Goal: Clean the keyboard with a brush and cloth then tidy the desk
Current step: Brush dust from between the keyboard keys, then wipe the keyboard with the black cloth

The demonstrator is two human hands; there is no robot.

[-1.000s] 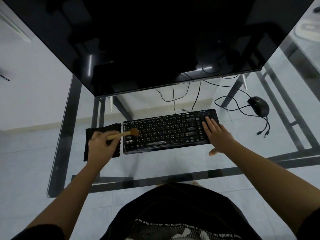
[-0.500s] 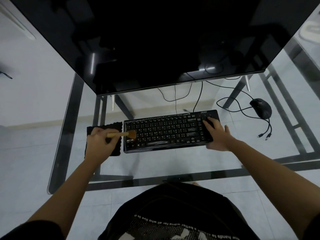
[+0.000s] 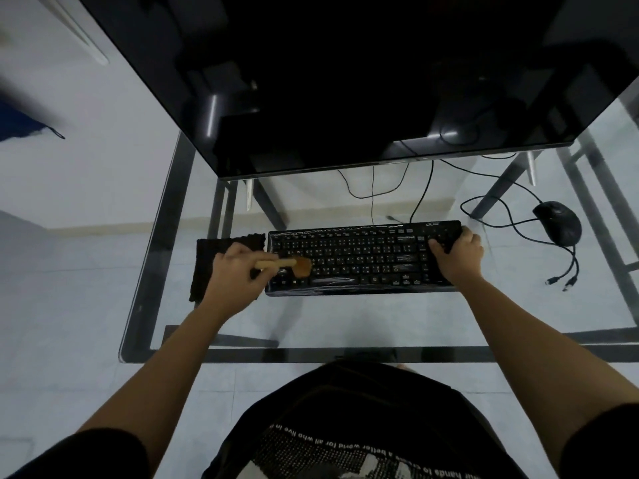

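Note:
A black keyboard (image 3: 359,257) lies on the glass desk (image 3: 345,319) below the monitor. My left hand (image 3: 235,274) grips a small wooden-handled brush (image 3: 294,264), whose brown bristles rest on the keys at the keyboard's left end. My right hand (image 3: 456,254) clasps the keyboard's right end, fingers wrapped over its edge. A black cloth (image 3: 207,257) lies flat just left of the keyboard, partly hidden under my left hand.
A large dark monitor (image 3: 345,81) overhangs the back of the desk. A black mouse (image 3: 558,223) sits at the right, with loose cables (image 3: 560,271) and plugs trailing beside it. The desk's near edge runs in front of my body.
My right hand slid from lying flat on the keys to gripping the keyboard's right end. The brush has moved slightly over the left keys.

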